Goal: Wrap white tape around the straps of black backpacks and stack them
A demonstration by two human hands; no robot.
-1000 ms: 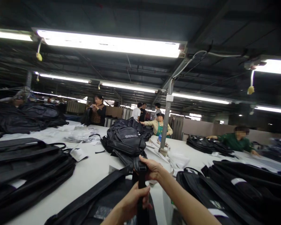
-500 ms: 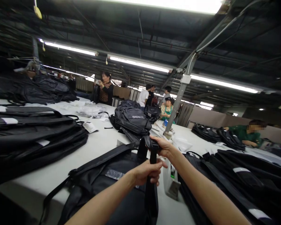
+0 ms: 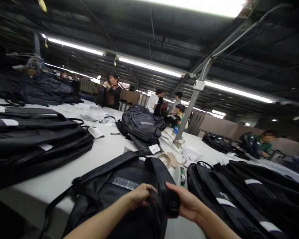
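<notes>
A black backpack (image 3: pixel 114 202) lies on the white table in front of me, its straps upward and a clear plastic-covered patch near its top. My right hand (image 3: pixel 186 202) grips the padded right shoulder strap (image 3: pixel 161 176) by its lower end, near a dark buckle. Just left of it, my left hand (image 3: pixel 142 196) is closed on the thin webbing of the same strap, over the backpack. Part of the webbing is hidden behind the fingers.
Stacked black bags lie on the left (image 3: pixel 37 142) and right (image 3: pixel 254 196). More backpacks (image 3: pixel 142 124) sit ahead, beside a metal post (image 3: pixel 189 113). A white tray (image 3: pixel 177 174) stands near my right hand. Several people are around the tables.
Both hands have moved down with the strap, which now bends over the backpack instead of being held up. A white tag and brown scraps beyond have come into view.
</notes>
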